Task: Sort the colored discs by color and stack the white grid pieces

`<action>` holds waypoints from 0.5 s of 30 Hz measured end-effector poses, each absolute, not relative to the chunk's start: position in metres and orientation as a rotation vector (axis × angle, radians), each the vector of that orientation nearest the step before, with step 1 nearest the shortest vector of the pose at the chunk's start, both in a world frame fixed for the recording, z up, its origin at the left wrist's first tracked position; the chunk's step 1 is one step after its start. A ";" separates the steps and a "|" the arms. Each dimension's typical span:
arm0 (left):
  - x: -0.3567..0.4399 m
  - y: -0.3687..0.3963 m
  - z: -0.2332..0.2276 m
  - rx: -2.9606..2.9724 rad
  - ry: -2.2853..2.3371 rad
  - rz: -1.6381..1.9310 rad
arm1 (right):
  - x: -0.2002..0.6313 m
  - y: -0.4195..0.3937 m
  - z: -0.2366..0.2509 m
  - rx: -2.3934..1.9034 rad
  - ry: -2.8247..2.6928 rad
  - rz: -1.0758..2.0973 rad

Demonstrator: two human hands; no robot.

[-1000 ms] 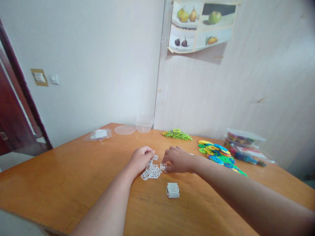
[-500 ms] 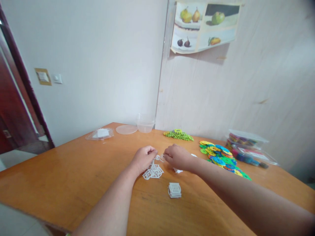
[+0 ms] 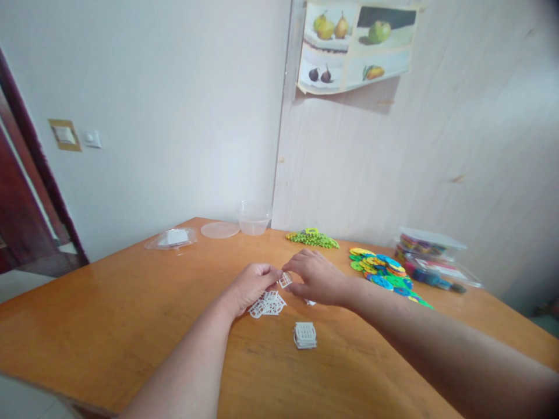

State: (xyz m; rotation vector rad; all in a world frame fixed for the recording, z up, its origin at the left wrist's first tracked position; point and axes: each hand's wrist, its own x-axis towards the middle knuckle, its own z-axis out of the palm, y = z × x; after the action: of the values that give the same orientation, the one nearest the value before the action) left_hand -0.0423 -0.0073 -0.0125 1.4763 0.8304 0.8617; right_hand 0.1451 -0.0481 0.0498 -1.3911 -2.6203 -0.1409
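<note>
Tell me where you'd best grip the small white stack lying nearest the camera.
Probably pinch the white stack across its two short side edges, from above. It lies flat on the table with its grid face up, clear of the loose white pieces and both hands, so its sides stay open.

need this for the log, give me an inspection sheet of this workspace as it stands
surface: wooden table, glossy, bare at the near left.
job's things: small white grid piece pinched between both hands; loose white grid pieces on the table under the left hand; neat stack of grid pieces nearer the camera.
clutter: coloured discs, green pile, clear tub, round lid, plastic bag, lidded boxes.
grippers: left hand and right hand both closed on the piece.
cables: nothing seen.
surroundings: white wall, fruit poster, light switch, dark door frame.
</note>
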 end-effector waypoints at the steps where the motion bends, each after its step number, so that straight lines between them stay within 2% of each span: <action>1: -0.042 -0.007 -0.012 1.475 0.825 0.858 | 0.147 -0.049 0.052 -1.404 -2.630 -0.143; 15: -0.046 0.005 -0.015 1.640 1.129 1.159 | 0.206 -0.057 0.050 -1.682 -2.679 0.021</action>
State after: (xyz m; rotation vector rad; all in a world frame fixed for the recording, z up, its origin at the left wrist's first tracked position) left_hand -0.0464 0.0052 -0.0154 1.6401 1.1289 1.1585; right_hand 0.2057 -0.0567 0.0499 -1.6824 -2.6787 0.0214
